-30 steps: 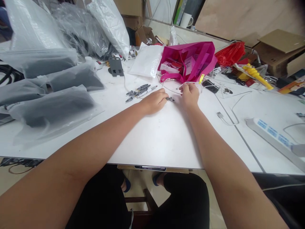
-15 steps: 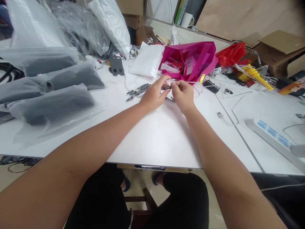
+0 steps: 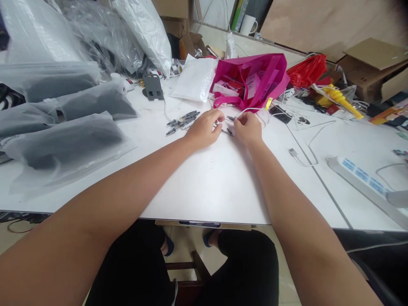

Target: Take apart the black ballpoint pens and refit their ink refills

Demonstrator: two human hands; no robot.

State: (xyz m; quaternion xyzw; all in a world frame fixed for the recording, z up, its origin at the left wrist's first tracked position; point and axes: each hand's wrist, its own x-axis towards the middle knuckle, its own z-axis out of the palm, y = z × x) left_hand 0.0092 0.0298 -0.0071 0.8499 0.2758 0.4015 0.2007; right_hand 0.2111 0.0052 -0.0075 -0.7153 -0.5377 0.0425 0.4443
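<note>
My right hand [image 3: 250, 130] pinches a short dark pen [image 3: 230, 118], or part of one, whose tip points left. Facing it, my left hand [image 3: 205, 128] has curled fingers; a thin dark piece shows between thumb and fingers, too small to make out. Below the two hands another slim dark pen-like piece [image 3: 227, 132] lies on the white table [image 3: 207, 182]. Left of my left hand rests a loose pile of grey and black pens [image 3: 182, 122], partly covered by that hand.
Behind my hands stand a magenta bag [image 3: 272, 80] full of small boxes and a white packet [image 3: 196, 78]. Frosted bags [image 3: 73, 140] cover the left side. To the right lie a USB cable [image 3: 295, 154], a power strip [image 3: 366, 178] and a yellow tool [image 3: 342, 102].
My hands were together on one dark pen; now they are apart, the right slightly right and lower with the dark piece in its fingers. The camera view has shifted slightly.
</note>
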